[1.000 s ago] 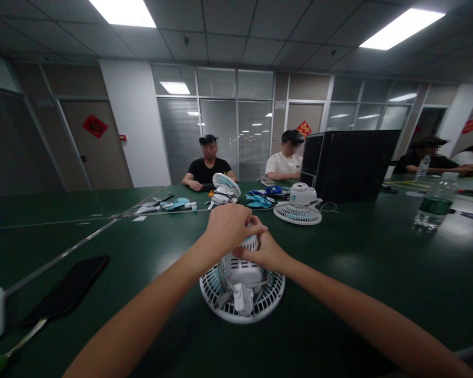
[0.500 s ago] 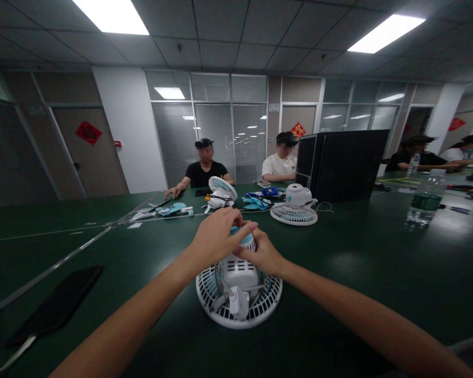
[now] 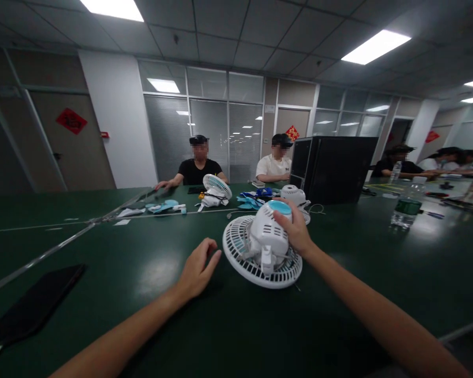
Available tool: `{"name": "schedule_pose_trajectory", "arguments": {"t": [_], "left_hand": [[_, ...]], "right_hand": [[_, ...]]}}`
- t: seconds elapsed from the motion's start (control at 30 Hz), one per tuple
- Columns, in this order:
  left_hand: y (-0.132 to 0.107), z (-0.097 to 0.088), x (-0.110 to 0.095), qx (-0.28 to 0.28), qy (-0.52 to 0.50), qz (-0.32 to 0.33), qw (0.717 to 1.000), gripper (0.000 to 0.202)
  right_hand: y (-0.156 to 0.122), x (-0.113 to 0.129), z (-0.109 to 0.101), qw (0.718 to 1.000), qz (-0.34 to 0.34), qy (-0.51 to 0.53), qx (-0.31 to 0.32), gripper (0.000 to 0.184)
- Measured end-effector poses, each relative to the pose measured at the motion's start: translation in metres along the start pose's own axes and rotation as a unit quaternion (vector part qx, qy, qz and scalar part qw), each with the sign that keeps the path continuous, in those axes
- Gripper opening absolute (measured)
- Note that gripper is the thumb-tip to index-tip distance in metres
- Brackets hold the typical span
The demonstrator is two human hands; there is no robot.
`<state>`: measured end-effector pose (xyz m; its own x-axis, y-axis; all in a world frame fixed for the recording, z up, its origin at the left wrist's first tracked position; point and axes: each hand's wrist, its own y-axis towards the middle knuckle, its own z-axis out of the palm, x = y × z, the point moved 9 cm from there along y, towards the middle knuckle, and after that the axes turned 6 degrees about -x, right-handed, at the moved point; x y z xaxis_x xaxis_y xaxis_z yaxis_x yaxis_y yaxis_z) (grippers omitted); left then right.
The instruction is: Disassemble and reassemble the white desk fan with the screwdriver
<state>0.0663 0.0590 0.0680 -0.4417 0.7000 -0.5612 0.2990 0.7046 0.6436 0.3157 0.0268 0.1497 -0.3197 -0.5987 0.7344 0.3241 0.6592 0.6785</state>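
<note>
A small white desk fan [image 3: 262, 251] with a round grille and a light blue cap on its motor housing is tilted up off the green table [image 3: 142, 273]. My right hand [image 3: 297, 231] is wrapped round the right side of the motor housing and holds the fan. My left hand [image 3: 197, 269] hovers just left of the grille, fingers loosely apart, holding nothing.
A black phone [image 3: 31, 310] lies at the near left. Across the table sit two people, with another white fan [image 3: 215, 190], light blue fan blades [image 3: 163, 206] and a face-down fan [image 3: 295, 197]. A black monitor [image 3: 331, 168] stands at right, a water bottle [image 3: 404, 210] further right.
My left hand has come off the top of the fan and dropped to its left. My right hand has lifted and tilted the fan, moving it right and away from me.
</note>
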Motion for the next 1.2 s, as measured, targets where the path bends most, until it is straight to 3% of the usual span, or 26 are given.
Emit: {"name": "schedule_pose_trajectory", "arguments": {"t": [0.2,0.3,0.47,0.7,0.93,1.2], "left_hand": [[-0.007,0.011,0.006,0.041,0.021,-0.016,0.999,0.022],[-0.008,0.015,0.002,0.075,0.044,-0.010,0.996,0.022],[-0.010,0.018,0.001,0.097,0.075,0.014,0.992,0.021],[-0.012,0.019,-0.003,0.102,0.093,0.035,0.990,0.020],[-0.010,0.020,-0.006,0.110,0.101,0.035,0.988,0.022],[-0.011,0.025,-0.005,0.138,0.126,0.035,0.982,0.021]], "right_hand": [[0.020,-0.026,-0.101,0.979,-0.016,-0.135,-0.151,0.052],[0.024,-0.040,-0.127,0.958,-0.008,-0.224,-0.181,0.059],[0.024,-0.063,-0.137,0.935,0.036,-0.307,-0.177,0.071],[0.031,-0.084,-0.146,0.946,0.080,-0.275,-0.152,0.054],[0.044,-0.086,-0.159,0.961,0.134,-0.222,-0.097,0.053],[0.041,-0.075,-0.163,0.952,0.198,-0.232,0.001,0.048]]}}
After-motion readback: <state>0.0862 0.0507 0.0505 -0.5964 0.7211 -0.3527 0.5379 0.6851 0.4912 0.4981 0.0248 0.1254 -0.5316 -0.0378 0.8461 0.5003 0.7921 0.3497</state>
